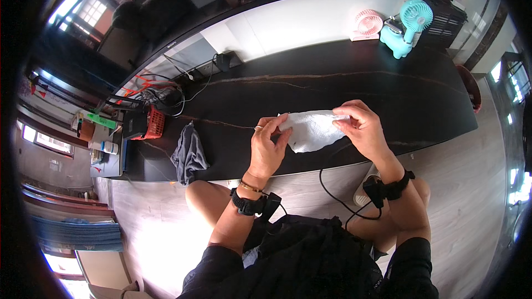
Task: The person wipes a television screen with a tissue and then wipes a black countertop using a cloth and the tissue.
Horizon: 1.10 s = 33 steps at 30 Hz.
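A white textured sheet (318, 130), either a tissue or a thin cloth, is stretched between my hands above the dark stone-look tabletop (266, 91). My left hand (268, 143) pinches its left corner between thumb and fingers. At the sheet's upper right edge, my right hand (360, 128) grips it the same way. A small dark spot shows near the sheet's lower left. Both wrists carry black straps with cabled devices. To the left of my left hand, a crumpled dark grey cloth (189, 153) hangs slightly over the front edge.
On the left are a red plastic basket (155, 122) and tangled cables (160, 93). A pink fan (368, 23) and a turquoise fan (415, 16) stand at the back right. A large television (174, 20) overhangs the back. Loose black cable (332, 194) loops by my knees.
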### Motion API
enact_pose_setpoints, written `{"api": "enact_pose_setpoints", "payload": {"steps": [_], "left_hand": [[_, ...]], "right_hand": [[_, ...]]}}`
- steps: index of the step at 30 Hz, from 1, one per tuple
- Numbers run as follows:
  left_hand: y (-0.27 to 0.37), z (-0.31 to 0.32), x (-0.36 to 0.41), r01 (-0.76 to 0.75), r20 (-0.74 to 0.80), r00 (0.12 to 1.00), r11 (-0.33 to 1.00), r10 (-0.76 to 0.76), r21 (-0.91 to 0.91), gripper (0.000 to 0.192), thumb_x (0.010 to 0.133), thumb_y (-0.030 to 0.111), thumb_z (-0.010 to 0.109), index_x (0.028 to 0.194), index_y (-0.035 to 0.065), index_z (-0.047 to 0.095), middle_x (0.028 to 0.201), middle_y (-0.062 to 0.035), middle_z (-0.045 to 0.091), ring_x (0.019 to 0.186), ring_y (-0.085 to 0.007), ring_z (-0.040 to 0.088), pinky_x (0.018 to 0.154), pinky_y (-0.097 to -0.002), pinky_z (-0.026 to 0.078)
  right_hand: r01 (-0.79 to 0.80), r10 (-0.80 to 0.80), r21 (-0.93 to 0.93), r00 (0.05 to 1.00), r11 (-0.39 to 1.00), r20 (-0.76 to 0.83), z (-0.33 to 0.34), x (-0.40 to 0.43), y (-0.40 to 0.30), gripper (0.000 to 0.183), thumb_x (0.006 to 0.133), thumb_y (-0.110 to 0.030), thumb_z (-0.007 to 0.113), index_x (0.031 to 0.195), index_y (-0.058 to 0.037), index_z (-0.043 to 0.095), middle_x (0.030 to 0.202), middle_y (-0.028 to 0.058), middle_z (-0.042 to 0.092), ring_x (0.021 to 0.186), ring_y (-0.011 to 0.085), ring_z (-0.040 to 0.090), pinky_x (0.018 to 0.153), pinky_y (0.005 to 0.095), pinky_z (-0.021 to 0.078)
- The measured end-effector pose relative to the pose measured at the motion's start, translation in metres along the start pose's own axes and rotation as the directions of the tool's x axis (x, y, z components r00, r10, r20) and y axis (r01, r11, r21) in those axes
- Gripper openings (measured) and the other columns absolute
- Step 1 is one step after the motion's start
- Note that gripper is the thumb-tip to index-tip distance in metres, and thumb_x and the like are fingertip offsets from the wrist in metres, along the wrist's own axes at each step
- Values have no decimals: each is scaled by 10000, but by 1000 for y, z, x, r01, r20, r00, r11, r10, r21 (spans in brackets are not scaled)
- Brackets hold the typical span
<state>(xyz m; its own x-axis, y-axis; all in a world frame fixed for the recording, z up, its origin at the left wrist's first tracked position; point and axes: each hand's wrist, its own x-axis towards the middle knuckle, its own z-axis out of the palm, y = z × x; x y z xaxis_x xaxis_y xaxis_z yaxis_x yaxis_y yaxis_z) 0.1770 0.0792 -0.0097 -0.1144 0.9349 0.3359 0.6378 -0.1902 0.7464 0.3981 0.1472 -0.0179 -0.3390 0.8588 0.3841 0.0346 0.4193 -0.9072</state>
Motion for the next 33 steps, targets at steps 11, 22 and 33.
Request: {"api": "enact_pose_setpoints", "payload": {"steps": [11,22,33], "left_hand": [[12,-16,25,-377,-27,918,894,395,243,186,739,-9,685,918,28,649,993,-91,542,847,-225,565,711,-298,498],[9,-3,13,62,-20,998,984,-66,-167,116,905,98,567,936,-7,530,699,8,516,612,-52,463,561,-198,409],[-1,16,6,277,142,951,549,-276,-788,169,957,207,485,998,44,505,829,13,498,711,-46,467,589,-216,421]], "right_hand": [[296,-346,-340,933,893,-97,-1,9,2,149,727,27,692,846,-32,626,1018,94,535,770,182,582,611,272,479],[-19,20,15,999,1000,-28,-1,2,10,123,863,-37,608,938,8,521,783,50,588,696,60,556,610,200,461],[-164,139,122,971,979,195,4,-2,8,488,762,-153,745,1163,-20,500,918,57,566,835,128,568,737,253,490]]}}
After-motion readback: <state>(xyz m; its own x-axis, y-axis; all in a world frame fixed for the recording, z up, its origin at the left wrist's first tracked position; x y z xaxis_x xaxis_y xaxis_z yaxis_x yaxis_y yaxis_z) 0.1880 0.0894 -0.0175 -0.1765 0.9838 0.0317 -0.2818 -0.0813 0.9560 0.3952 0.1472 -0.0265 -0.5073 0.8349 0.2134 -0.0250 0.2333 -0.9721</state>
